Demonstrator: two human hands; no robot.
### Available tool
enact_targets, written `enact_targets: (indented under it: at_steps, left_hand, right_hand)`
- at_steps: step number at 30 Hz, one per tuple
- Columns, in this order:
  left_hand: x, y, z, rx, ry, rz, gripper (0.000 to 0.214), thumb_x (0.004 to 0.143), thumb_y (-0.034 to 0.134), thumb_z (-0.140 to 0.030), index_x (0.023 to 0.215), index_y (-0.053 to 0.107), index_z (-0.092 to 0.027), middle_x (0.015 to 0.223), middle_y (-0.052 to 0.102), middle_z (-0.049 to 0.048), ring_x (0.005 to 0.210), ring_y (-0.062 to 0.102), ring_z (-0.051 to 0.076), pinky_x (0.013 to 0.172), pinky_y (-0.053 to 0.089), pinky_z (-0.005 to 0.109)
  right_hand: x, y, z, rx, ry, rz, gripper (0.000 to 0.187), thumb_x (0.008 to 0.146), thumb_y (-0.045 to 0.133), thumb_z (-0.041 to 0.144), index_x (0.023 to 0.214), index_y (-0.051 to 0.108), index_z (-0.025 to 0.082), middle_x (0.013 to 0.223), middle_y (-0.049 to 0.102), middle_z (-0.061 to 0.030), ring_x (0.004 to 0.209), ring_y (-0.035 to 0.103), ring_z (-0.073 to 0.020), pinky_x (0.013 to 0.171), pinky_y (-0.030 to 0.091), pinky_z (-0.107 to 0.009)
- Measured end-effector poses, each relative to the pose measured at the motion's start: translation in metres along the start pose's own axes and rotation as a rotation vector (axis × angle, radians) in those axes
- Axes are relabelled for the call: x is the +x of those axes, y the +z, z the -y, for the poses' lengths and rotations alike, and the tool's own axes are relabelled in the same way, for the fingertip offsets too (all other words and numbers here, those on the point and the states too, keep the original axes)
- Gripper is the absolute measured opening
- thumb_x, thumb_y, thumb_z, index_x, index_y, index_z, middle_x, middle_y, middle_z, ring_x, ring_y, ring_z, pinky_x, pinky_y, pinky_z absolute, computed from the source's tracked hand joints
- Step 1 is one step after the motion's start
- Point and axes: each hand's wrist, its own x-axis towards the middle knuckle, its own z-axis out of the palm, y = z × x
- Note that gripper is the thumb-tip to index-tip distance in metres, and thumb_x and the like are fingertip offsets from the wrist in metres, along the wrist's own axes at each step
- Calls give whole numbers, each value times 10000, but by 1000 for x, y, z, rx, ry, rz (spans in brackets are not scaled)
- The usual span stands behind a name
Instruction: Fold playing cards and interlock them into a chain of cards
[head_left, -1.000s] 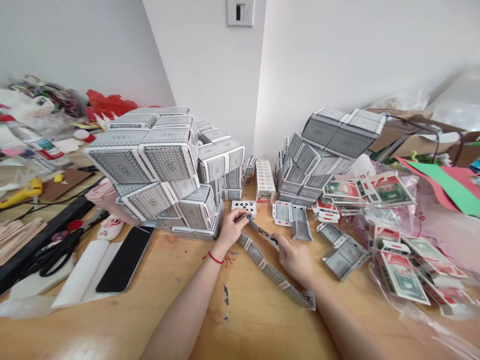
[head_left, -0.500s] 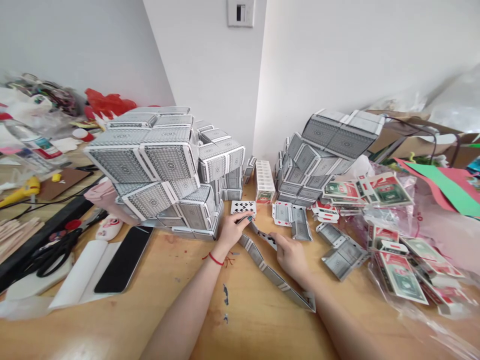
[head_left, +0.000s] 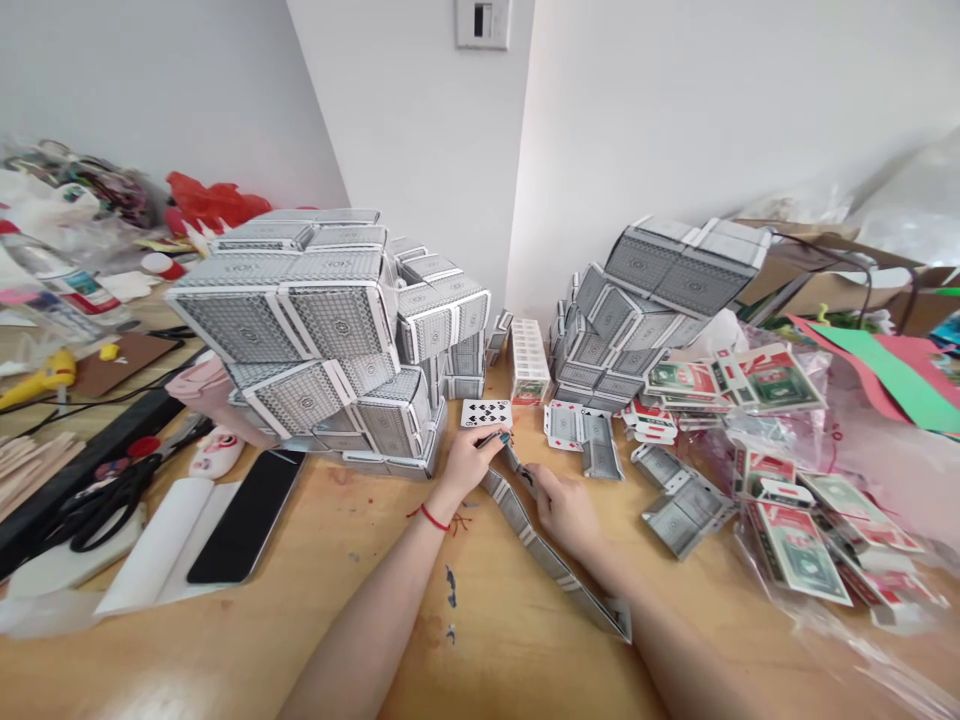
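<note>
Lettering on the red-and-green card boxes [head_left: 802,550] at lower right is too small to read, while at centre the left hand [head_left: 471,464] and right hand [head_left: 566,508] both pinch one card strip [head_left: 553,566], below one black-pipped card [head_left: 486,413].

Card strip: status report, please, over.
Left hand pinching card strip; right hand gripping it too. Strip bent, angling back across table. Face-up card just beyond left hand.
</note>
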Motion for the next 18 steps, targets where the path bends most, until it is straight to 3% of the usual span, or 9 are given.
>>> enact_targets:
  at_steps: [9,13,18]
  left_hand:
    - [-1,8,5,-3,-46,-113,172,738,508,-224,795,658,-160,823,669,51,860,587,188,805,440,315]
    - [-3,12,11,-23,-69,-168,158,721,530,-210,813,647,-157,854,664,60,873,586,190,811,439,325]
    - [-4,13,13,-48,-61,-167,157,724,525,-211,826,632,-159,887,655,61,861,586,181,805,441,322]
  right_hand:
    - [1,4,5,-69,50,-2,205,785,327,87,843,513,152,556,585,-16,482,537,-127,450,263,-201]
    - [-1,3,3,-9,-8,-49,247,761,340,69,890,527,164,581,598,-16,502,536,-119,473,295,-188]
    - [-3,3,1,48,18,-76,268,776,325,94,935,528,168,606,610,-23,516,548,-126,485,323,-191]
